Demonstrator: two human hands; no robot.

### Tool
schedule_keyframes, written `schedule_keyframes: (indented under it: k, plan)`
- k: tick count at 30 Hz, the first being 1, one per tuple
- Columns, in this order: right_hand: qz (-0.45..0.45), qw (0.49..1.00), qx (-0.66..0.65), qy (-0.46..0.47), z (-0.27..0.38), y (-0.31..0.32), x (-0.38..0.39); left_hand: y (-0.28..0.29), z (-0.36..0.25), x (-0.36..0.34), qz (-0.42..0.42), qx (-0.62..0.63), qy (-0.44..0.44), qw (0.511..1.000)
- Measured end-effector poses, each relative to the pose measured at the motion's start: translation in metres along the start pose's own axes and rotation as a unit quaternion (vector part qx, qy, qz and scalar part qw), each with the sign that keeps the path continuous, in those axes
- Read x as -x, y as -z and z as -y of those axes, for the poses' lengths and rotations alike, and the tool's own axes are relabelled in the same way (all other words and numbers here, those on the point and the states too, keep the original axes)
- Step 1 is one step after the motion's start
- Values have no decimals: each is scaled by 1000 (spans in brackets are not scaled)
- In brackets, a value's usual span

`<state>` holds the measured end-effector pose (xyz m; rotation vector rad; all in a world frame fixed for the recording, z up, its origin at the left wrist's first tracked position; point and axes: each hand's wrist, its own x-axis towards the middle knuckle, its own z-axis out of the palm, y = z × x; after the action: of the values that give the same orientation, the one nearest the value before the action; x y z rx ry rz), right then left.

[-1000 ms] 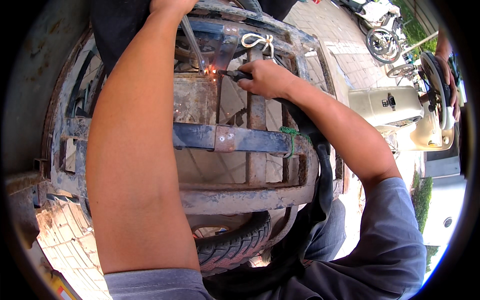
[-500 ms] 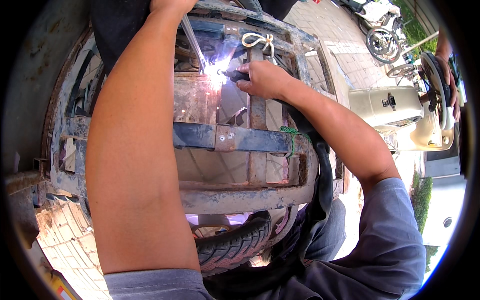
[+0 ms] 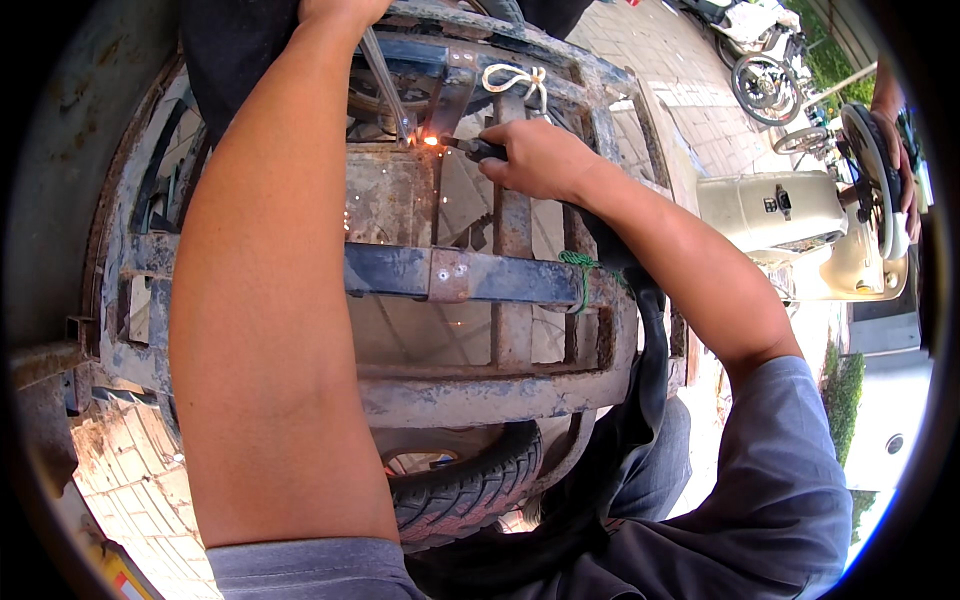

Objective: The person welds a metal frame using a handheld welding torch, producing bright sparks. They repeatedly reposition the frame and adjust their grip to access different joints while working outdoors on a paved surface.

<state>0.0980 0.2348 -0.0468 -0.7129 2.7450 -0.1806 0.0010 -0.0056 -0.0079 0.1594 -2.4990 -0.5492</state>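
Evidently your right hand (image 3: 535,160) was closed around the black torch (image 3: 482,149), its tip directed left at a glowing orange spot (image 3: 431,139) on the rusty metal frame (image 3: 480,402). That spot lay by the upper edge of a rusted plate (image 3: 390,195), beside the lower end of a slim metal bar (image 3: 385,85); small sparks dotted the area below it. Your left hand (image 3: 345,8) was cut off by the top edge, with the bar's upper end right next to it, so I couldn't tell whether your fingers were gripping it. A blue crossbar (image 3: 400,272) spanned the frame nearer to you, with green cord (image 3: 577,262) tied around its right part. A white cord (image 3: 515,78) lay looped above your right hand, and a black hose (image 3: 648,340) curved below your right forearm. Nearer your body, a treaded tyre (image 3: 470,490) showed under the frame. Off to the right stood a cream scooter (image 3: 765,215).
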Motion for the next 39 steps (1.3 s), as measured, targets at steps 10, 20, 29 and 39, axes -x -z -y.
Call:
schedule_keyframes:
  k: [10,20,29,39]
  plan:
    - [13,1000,26,1,2,-8,-7,3,0,-1,7,-3,-5,1000]
    - [5,999,43,6,5,-9,-6,5,-5,1,12,10,18,1000]
    - [22,999,41,-6,9,-7,-9,3,3,-2,6,-13,-5,1000]
    - [18,1000,12,-17,1,-1,-2,-2,2,3,5,1,-3,1000]
